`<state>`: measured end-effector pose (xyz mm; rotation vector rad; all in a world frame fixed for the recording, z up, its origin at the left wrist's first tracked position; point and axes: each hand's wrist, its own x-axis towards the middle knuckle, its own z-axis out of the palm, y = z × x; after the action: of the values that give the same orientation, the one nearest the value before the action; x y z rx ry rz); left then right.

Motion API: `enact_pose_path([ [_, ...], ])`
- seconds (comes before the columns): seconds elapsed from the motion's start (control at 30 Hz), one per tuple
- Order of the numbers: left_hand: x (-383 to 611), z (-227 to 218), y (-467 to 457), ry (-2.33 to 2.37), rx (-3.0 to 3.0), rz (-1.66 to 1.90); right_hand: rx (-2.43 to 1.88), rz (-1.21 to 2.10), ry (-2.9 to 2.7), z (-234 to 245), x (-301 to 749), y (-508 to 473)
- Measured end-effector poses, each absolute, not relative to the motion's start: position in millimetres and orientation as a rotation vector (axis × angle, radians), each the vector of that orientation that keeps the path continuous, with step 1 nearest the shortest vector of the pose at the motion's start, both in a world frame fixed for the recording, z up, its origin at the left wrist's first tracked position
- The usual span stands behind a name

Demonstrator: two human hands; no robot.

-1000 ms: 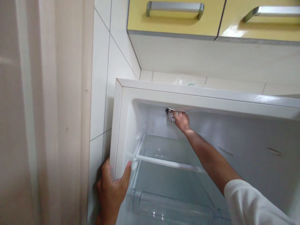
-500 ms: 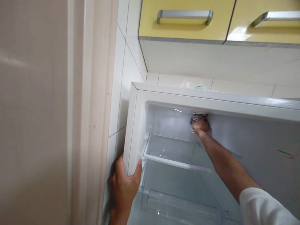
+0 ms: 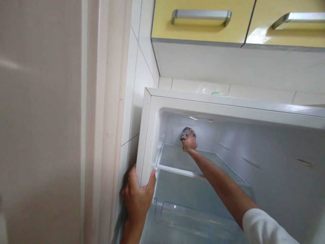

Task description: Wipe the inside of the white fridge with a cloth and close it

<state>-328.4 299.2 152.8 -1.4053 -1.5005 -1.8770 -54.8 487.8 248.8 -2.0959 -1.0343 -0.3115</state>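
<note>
An open white fridge stands in front of me with its inside bare. My right hand reaches deep in and presses a crumpled patterned cloth against the back wall, just above the upper glass shelf. Its fingers are closed round the cloth. My left hand grips the fridge's left front edge, thumb on the inner side and fingers wrapped behind it.
Yellow wall cupboards with metal handles hang over the fridge. A clear plastic drawer sits below the shelf. White wall tiles and a pale door frame close in on the left. Something in plastic lies on the fridge top.
My right hand has moved the cloth from the top of the back wall down and to the left. My left hand keeps its grip on the fridge edge.
</note>
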Motion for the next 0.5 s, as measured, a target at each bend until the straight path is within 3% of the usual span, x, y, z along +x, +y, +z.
enact_pose_path([
  [0.27,-328,153,299,-1.427,-1.385,-1.838,-2.0,-0.306,-1.545,248,-142,519],
  [0.5,-328,154,299,-1.418,-1.409,-1.838,-2.035,-0.244,-1.824,259,-133,515],
])
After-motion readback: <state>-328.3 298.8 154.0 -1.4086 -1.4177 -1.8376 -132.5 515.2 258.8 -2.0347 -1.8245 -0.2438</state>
